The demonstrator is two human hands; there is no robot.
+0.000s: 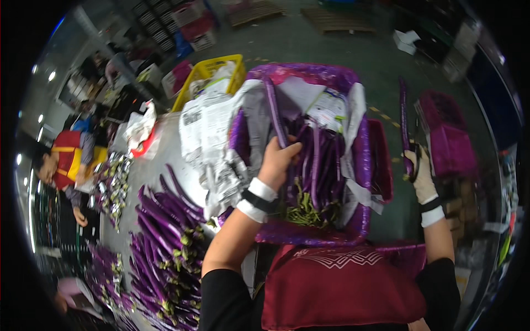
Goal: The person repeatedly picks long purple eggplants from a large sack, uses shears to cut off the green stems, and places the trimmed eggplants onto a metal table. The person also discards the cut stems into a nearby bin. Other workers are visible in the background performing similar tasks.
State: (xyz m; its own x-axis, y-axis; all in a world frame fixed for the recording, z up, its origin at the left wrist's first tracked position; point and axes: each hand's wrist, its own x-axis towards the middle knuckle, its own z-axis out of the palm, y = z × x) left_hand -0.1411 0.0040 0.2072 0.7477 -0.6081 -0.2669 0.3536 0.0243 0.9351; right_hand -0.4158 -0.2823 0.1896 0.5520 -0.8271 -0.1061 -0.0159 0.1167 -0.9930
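Observation:
My left hand grips a long purple eggplant that points away from me over a plastic-lined crate. Inside the crate lie several eggplants, their green stems towards me, with paper sheets around them. Out to the right of the crate, my right hand, apparently in a pale glove, holds another long eggplant upright in the picture. A black-handled tool, apparently scissors, is in the same hand. Its blades cannot be made out clearly.
Left of me, a pile of eggplants covers part of a metal table. Newspaper hangs over the crate's left side. A yellow basket stands beyond it. A co-worker is across the table; pink crates stand at right.

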